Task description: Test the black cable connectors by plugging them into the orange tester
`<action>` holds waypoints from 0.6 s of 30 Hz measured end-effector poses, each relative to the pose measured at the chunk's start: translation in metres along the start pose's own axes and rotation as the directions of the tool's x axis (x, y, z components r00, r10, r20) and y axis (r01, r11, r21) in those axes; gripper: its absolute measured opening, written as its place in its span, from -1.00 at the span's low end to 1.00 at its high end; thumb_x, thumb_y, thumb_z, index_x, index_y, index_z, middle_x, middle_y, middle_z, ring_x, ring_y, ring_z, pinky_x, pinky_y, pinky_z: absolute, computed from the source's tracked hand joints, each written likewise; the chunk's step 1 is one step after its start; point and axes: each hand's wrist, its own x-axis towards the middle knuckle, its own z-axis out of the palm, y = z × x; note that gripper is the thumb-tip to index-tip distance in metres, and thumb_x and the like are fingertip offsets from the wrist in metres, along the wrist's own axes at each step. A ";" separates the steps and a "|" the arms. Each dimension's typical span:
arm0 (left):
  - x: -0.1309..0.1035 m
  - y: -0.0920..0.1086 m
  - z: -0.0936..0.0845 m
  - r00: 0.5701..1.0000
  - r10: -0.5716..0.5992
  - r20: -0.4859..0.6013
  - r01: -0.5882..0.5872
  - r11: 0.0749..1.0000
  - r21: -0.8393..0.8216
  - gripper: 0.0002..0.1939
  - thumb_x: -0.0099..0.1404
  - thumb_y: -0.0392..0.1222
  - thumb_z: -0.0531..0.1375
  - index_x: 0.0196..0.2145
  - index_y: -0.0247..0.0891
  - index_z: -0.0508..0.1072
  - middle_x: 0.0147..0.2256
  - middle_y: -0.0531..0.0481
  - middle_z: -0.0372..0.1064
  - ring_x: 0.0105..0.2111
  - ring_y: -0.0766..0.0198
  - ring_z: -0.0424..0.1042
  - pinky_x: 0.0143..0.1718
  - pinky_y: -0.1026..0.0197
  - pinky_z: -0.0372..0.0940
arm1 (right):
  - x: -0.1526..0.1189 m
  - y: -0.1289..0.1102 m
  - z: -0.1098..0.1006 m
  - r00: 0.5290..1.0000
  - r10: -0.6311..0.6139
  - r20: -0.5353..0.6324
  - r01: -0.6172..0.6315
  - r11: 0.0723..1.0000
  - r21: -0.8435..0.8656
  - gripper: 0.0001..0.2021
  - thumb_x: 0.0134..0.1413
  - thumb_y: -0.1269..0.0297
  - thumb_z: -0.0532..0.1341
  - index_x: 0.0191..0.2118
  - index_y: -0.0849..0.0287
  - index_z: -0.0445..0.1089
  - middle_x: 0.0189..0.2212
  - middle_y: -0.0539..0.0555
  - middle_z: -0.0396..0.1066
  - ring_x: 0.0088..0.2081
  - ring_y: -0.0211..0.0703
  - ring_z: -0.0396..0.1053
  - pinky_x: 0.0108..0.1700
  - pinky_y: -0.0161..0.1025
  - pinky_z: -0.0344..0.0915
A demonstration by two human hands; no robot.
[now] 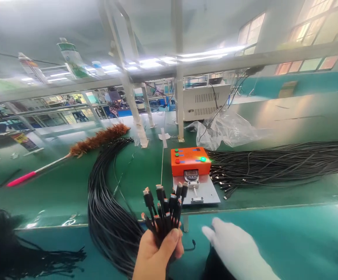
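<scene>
My left hand, bare, is closed around a bundle of black cables. Their connector plugs fan upward above the fist, with metal tips showing. From the fist the cables curve left and back over the green table. My right hand, in a white glove, is at the lower right in front of the table edge, slightly blurred. Its visible fingertips are apart, and I see nothing between them. Beyond both hands stands an orange tester box with a lit green button. A small digital gauge sits on the metal plate before it.
Many black cables lie right of the box, plugs towards it. A feather duster with a pink handle lies at left. Behind are shelf posts, crumpled clear plastic and a grey vented case. Dark strands hang at lower left.
</scene>
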 end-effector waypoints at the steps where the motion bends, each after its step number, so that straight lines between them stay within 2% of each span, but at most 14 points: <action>1: 0.000 -0.002 -0.001 1.000 0.017 0.021 -0.017 1.000 0.013 -0.66 -0.04 0.03 0.41 -0.45 -0.32 0.56 -0.67 0.05 0.38 -0.63 0.37 0.27 -0.53 0.32 0.18 | -0.004 0.001 -0.005 0.996 0.008 -0.094 -0.013 0.999 -0.053 -0.75 0.12 0.17 0.05 -0.28 0.19 0.40 -0.41 0.28 0.52 -0.32 0.20 0.48 -0.25 0.04 0.30; 2: 0.000 -0.005 -0.001 0.999 0.026 0.043 -0.027 0.999 0.025 -0.67 -0.03 0.03 0.41 -0.45 -0.31 0.55 -0.67 0.06 0.38 -0.63 0.37 0.27 -0.54 0.32 0.18 | -0.009 0.000 -0.010 0.986 -0.022 -0.163 0.024 1.000 0.011 -0.69 0.14 0.12 0.03 -0.16 0.17 0.40 -0.34 0.27 0.53 -0.26 0.21 0.47 -0.21 0.05 0.30; 3: 0.000 -0.008 -0.001 0.998 0.027 0.059 -0.029 0.999 0.036 -0.66 -0.03 0.03 0.41 -0.46 -0.31 0.54 -0.67 0.06 0.38 -0.64 0.38 0.26 -0.54 0.32 0.18 | -0.014 -0.005 -0.014 0.975 -0.075 -0.207 0.111 0.980 0.166 -0.63 0.16 0.07 0.00 -0.08 0.14 0.38 -0.29 0.23 0.53 -0.23 0.17 0.47 -0.19 0.02 0.30; 4: -0.001 -0.011 0.000 0.997 0.027 0.069 -0.030 0.998 0.049 -0.65 -0.04 0.04 0.41 -0.46 -0.31 0.53 -0.67 0.07 0.37 -0.64 0.38 0.26 -0.54 0.32 0.18 | -0.019 -0.011 -0.017 0.960 -0.143 -0.243 0.226 0.906 0.359 -0.60 0.16 0.02 0.00 -0.04 0.12 0.36 -0.26 0.19 0.53 -0.21 0.11 0.46 -0.18 -0.04 0.32; 6: -0.002 -0.017 0.003 0.996 0.033 0.080 -0.039 0.996 0.082 -0.63 -0.04 0.07 0.40 -0.45 -0.31 0.54 -0.70 0.09 0.33 -0.66 0.39 0.24 -0.56 0.33 0.17 | -0.028 -0.028 -0.020 0.915 -0.268 -0.301 0.403 0.621 0.673 -0.60 0.11 -0.03 0.07 -0.10 0.13 0.40 -0.24 0.15 0.52 -0.19 0.02 0.45 -0.18 -0.16 0.34; 7: -0.002 -0.019 0.004 0.997 0.039 0.072 -0.045 0.995 0.089 -0.62 -0.05 0.08 0.40 -0.44 -0.32 0.55 -0.69 0.09 0.34 -0.66 0.39 0.24 -0.57 0.33 0.18 | -0.031 -0.036 -0.020 0.897 -0.303 -0.322 0.436 0.486 0.757 -0.62 0.08 -0.02 0.11 -0.17 0.16 0.41 -0.25 0.14 0.52 -0.20 -0.01 0.45 -0.19 -0.21 0.34; 8: -0.003 -0.020 0.005 0.998 0.050 0.046 -0.054 0.995 0.087 -0.61 -0.06 0.09 0.40 -0.44 -0.32 0.57 -0.66 0.06 0.37 -0.64 0.37 0.26 -0.57 0.33 0.20 | -0.032 -0.042 -0.018 0.890 -0.314 -0.331 0.439 0.396 0.806 -0.66 0.06 0.00 0.14 -0.25 0.18 0.42 -0.28 0.13 0.53 -0.23 -0.04 0.45 -0.21 -0.24 0.34; 9: -0.003 -0.021 0.006 0.997 0.074 -0.002 -0.074 0.994 0.078 -0.61 -0.07 0.09 0.40 -0.44 -0.32 0.58 -0.62 0.03 0.41 -0.61 0.34 0.30 -0.54 0.31 0.23 | -0.032 -0.045 -0.016 0.895 -0.305 -0.326 0.424 0.353 0.834 -0.69 0.07 0.02 0.15 -0.32 0.19 0.40 -0.34 0.12 0.53 -0.29 -0.08 0.45 -0.25 -0.26 0.33; 12: -0.004 -0.014 0.005 0.965 0.157 -0.208 -0.165 0.986 -0.020 -0.69 -0.06 0.03 0.42 -0.48 -0.28 0.57 -0.54 0.02 0.48 -0.52 0.30 0.39 -0.43 0.32 0.30 | -0.022 -0.039 -0.005 0.951 -0.215 -0.223 0.292 0.378 0.878 -0.70 0.15 0.06 0.08 -0.45 0.18 0.30 -0.63 -0.01 0.42 -0.57 -0.23 0.36 -0.41 -0.30 0.29; 13: -0.005 -0.010 0.003 0.958 0.162 -0.236 -0.181 0.981 -0.063 -0.71 -0.06 0.00 0.42 -0.48 -0.26 0.56 -0.56 0.05 0.46 -0.54 0.33 0.38 -0.46 0.35 0.29 | -0.017 -0.034 -0.001 0.965 -0.195 -0.175 0.241 0.399 0.885 -0.71 0.16 0.09 0.06 -0.45 0.18 0.28 -0.70 -0.06 0.35 -0.63 -0.26 0.31 -0.43 -0.30 0.29; 16: -0.007 0.002 0.002 0.972 0.117 -0.206 -0.150 0.977 -0.153 -0.72 -0.07 -0.03 0.43 -0.44 -0.24 0.56 -0.62 0.09 0.40 -0.67 0.42 0.27 -0.63 0.41 0.18 | -0.001 -0.017 0.013 0.984 -0.173 -0.042 0.117 0.454 0.883 -0.74 0.16 0.18 0.02 -0.46 0.19 0.26 -0.80 -0.14 0.23 -0.74 -0.32 0.22 -0.43 -0.26 0.32; 18: -0.010 0.006 0.003 0.975 0.097 -0.200 -0.125 0.983 -0.136 -0.72 -0.08 -0.03 0.43 -0.45 -0.25 0.56 -0.64 0.08 0.39 -0.68 0.42 0.27 -0.64 0.41 0.17 | 0.008 -0.012 0.022 0.988 -0.155 -0.005 0.079 0.470 0.879 -0.75 0.14 0.21 0.00 -0.47 0.20 0.26 -0.83 -0.16 0.21 -0.78 -0.34 0.19 -0.44 -0.23 0.34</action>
